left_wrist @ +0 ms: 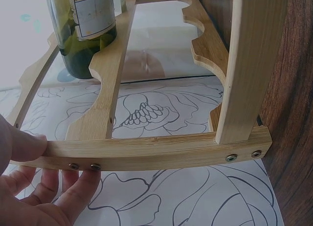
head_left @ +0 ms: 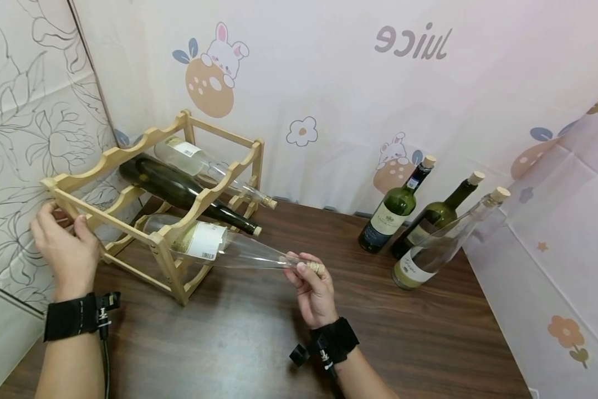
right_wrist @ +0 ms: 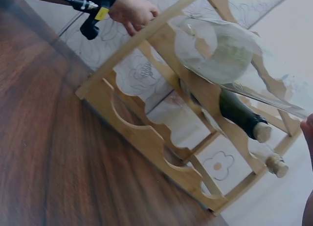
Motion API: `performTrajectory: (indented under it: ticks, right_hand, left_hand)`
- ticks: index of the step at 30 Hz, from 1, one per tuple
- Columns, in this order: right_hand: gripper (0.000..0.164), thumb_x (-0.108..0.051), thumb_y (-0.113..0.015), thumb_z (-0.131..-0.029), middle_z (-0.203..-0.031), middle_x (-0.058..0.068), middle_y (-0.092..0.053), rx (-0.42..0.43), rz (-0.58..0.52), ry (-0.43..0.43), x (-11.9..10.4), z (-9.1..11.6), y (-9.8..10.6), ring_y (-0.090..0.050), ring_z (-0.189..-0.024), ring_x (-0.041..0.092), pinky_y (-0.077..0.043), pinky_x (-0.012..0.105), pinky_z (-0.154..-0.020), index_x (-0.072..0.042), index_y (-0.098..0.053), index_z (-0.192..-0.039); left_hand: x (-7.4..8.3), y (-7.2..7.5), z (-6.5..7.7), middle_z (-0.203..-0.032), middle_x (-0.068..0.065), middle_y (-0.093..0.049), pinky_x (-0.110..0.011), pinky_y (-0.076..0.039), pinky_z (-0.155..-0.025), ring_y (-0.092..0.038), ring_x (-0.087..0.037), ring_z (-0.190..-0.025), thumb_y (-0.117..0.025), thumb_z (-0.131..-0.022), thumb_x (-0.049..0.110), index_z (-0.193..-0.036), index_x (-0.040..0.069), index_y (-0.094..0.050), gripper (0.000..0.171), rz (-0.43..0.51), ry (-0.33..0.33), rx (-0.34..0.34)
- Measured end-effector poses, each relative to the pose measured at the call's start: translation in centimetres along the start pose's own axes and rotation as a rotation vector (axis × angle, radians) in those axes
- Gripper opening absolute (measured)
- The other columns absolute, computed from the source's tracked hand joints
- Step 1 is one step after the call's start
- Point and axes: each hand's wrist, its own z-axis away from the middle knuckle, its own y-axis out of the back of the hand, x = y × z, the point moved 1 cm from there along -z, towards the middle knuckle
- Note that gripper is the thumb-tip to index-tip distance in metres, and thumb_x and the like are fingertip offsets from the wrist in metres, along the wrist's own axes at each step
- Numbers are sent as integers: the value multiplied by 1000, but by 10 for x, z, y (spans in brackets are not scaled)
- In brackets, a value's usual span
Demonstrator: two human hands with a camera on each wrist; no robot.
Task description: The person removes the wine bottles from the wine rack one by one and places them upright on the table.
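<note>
A wooden wine rack (head_left: 161,265) stands on the table at the left. My left hand (head_left: 68,244) grips its left end; in the left wrist view the thumb is over the wooden bar (left_wrist: 161,150) and the fingers are under it. My right hand (head_left: 312,288) holds a clear glass bottle (head_left: 249,252) by its corked neck. The bottle lies on its side, its labelled body reaching into the nearest slot of the rack. Behind it in the rack lie a dark green bottle (head_left: 166,180) and another clear bottle (head_left: 191,158), corks pointing right.
Upright on the table at the right stand a green bottle (head_left: 391,213) with a cream label, a darker green bottle (head_left: 435,213) and a clear bottle (head_left: 435,249), all corked. Printed cloth (head_left: 328,100) hangs behind the brown wooden table (head_left: 249,332) and at both sides.
</note>
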Motion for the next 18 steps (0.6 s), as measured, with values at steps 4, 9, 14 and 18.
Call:
performTrajectory:
  ticks: [4,9,14,18]
  right_hand:
    - [33,9,-51,-103,-118,9,-79,22,-8,1,-10,-1,4,-78,-107,19,-63,27,-91,-12,-74,-114]
    - [33,10,-48,-104,-121,12,-78,-10,-52,6,-23,-1,11,-78,-110,21,-63,29,-93,-9,-73,-117]
    - [34,11,-48,-104,-125,13,-77,-79,-69,22,-38,-4,20,-77,-113,22,-62,29,-94,-7,-72,-119]
    - [34,11,-47,-105,-127,15,-76,-134,-84,41,-51,-6,28,-76,-114,23,-62,29,-95,-4,-71,-122]
  left_hand:
    - [1,0,0,-108,30,-27,-10,-40,-95,-33,17,-102,-57,-102,8,-141,2,-55,39,1,10,2]
    - [0,-1,-1,-108,30,-27,-11,-40,-96,-32,17,-102,-57,-102,6,-140,1,-55,39,2,1,8]
    - [-2,-2,-2,-108,30,-27,-11,-39,-97,-31,17,-103,-58,-101,6,-140,-1,-55,40,0,1,12]
    - [-2,-1,-1,-109,30,-28,-11,-41,-96,-33,17,-102,-57,-102,6,-141,1,-55,40,-5,15,5]
